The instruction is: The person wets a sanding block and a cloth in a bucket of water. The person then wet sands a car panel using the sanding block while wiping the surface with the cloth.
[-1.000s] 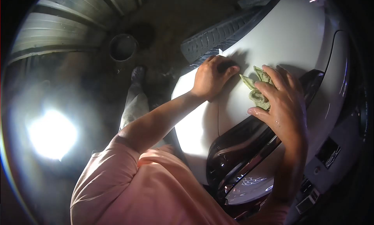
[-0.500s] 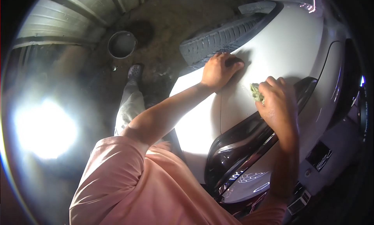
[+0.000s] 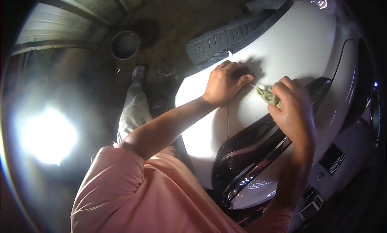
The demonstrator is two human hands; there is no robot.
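My left hand (image 3: 224, 83) is curled over the white car's rear side panel (image 3: 278, 47), beside the wheel arch. A dark shape sits between its thumb and fingers, but I cannot make out what it is. Pinched in my right hand (image 3: 291, 106) is a crumpled pale green cloth (image 3: 268, 96), close to the panel just above the dark tail light (image 3: 242, 148). Between the hands a thin white streak shows at the cloth's tip. The cloth lies a short way right of my left thumb.
A tyre (image 3: 225, 37) stands beyond my left hand. On the dark wet floor is a round bucket (image 3: 125, 45), near corrugated metal sheeting (image 3: 60, 23). A bright lamp (image 3: 50, 136) glares at left. My leg (image 3: 133, 108) stands beside the car.
My left hand has shifted slightly down and left on the panel. The right hand has moved a little right and down, and the cloth now points more toward the left hand.
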